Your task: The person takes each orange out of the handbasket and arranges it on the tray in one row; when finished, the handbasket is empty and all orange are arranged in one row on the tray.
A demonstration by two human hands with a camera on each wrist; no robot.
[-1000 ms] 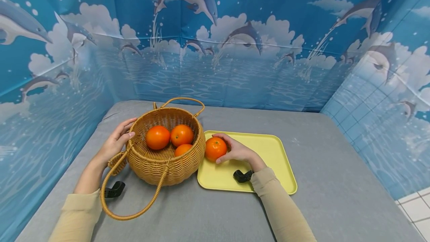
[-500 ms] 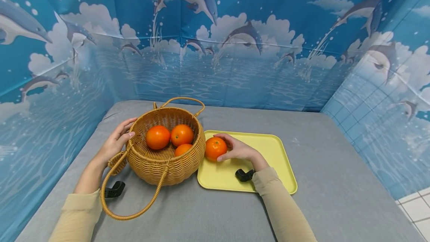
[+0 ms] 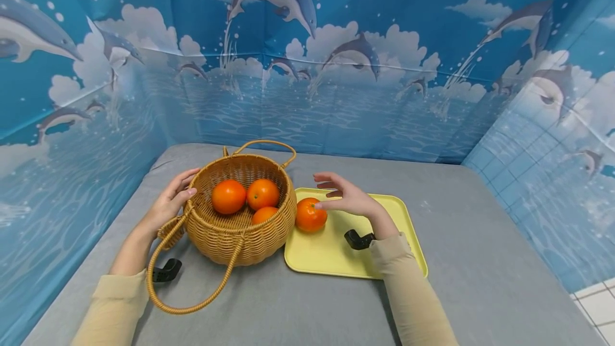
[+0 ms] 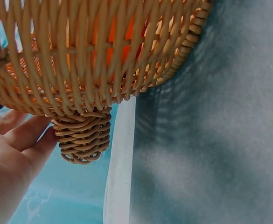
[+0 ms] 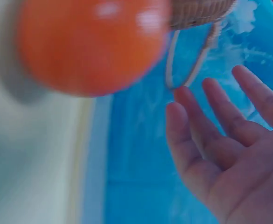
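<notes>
My head feed shows orange fruit (image 3: 309, 221), yellow tray (image 3: 326, 254) at five o'clock, golden woven basket (image 3: 235, 248) at eight, dolphin-printed blue curtain (image 3: 288, 113) at twelve.

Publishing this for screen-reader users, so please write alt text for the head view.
A person's left hand touches a wicker basket holding three orange fruits; the open right hand is near a fourth fruit on a yellow tray. Basket and tray rest on a grey surface before a dolphin-print curtain.

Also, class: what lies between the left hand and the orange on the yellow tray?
In the head view, the wicker basket, holding three oranges, stands between the left hand and that orange.
</notes>
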